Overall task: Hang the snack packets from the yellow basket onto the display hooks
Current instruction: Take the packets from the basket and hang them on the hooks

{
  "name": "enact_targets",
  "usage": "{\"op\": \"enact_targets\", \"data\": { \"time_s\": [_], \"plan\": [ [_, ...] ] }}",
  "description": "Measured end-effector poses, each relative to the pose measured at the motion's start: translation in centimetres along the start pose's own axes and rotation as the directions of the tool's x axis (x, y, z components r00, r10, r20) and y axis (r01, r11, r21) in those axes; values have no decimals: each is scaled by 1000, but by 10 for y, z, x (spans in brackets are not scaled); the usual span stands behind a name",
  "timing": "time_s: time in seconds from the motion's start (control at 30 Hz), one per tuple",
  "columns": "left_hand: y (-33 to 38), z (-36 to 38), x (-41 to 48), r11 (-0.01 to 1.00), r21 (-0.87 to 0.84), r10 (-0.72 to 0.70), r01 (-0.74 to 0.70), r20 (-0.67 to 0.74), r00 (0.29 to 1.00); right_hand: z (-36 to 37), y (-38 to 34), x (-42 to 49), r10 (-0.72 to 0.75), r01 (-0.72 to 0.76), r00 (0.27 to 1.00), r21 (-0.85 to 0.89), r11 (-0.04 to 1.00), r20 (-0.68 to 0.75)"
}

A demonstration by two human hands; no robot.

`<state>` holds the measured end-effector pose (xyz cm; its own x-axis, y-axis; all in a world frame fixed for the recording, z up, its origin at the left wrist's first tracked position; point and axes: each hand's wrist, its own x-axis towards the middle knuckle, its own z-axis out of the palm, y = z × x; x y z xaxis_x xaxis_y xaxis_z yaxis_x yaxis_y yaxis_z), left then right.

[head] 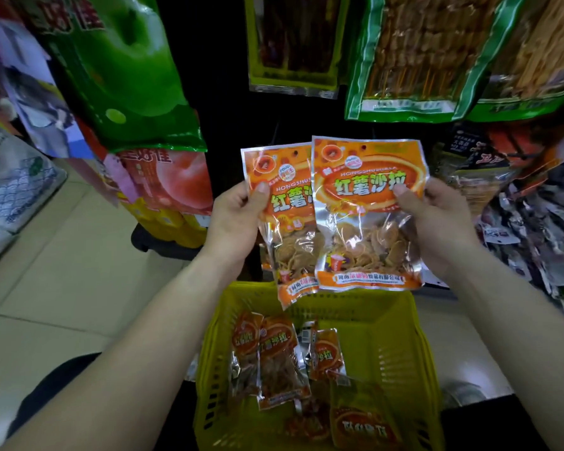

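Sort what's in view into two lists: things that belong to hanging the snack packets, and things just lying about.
Job: left hand gripping the rear orange packet; right hand gripping the front orange packet; yellow basket; orange packets in the basket.

Lying about: green bag; peach bag; green-edged skewer packs; dark packets on the right.

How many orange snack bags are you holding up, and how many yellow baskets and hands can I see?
Orange packets held up: 2, left packet and right packet
Yellow basket: 1
Hands: 2, left hand and right hand
Total: 5
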<state>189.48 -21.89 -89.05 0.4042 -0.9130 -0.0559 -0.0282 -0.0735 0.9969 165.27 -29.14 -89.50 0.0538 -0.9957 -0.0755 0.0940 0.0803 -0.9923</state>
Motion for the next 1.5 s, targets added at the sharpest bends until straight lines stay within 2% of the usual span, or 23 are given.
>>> {"op": "enact_targets", "data": {
  "time_s": [0.1, 0.3, 0.4, 0.5, 0.67, 0.87, 1.33, 1.5],
  "plan": [
    [0, 2, 1, 1000, -20, -6, 7, 27, 1000, 7, 1, -3, 48, -48, 998, 2, 999, 43],
    [-3, 15, -9, 1000, -1, -30, 30, 110, 994, 23, 19, -8, 48, -34, 994, -152, 988, 94],
    [-1, 20, -13, 997, -26, -65, 68, 91, 994, 26, 22, -11, 12, -2, 998, -182, 983, 54],
    [-3, 24, -16, 1000, 16, -3, 2, 82, 997, 30, 24, -15, -23, 21, 1000, -224, 974, -6],
    [-10, 22, -11, 996, 85, 26, -28, 23, 999, 30, 24, -16, 31, -36, 999, -171, 985, -30],
    [-13, 24, -8, 994, 107, 31, -37, 59, 998, 25, 21, -12, 40, -30, 999, -268, 963, 32],
    [-12, 26, -6, 997, 70, 7, -14, 93, 996, 19, 20, -9, 83, -49, 989, -265, 963, 120],
    [-13, 26, -6, 994, 107, 22, -36, 129, 991, 14, 18, -4, 97, -62, 986, -241, 969, 138]
  ]
}}
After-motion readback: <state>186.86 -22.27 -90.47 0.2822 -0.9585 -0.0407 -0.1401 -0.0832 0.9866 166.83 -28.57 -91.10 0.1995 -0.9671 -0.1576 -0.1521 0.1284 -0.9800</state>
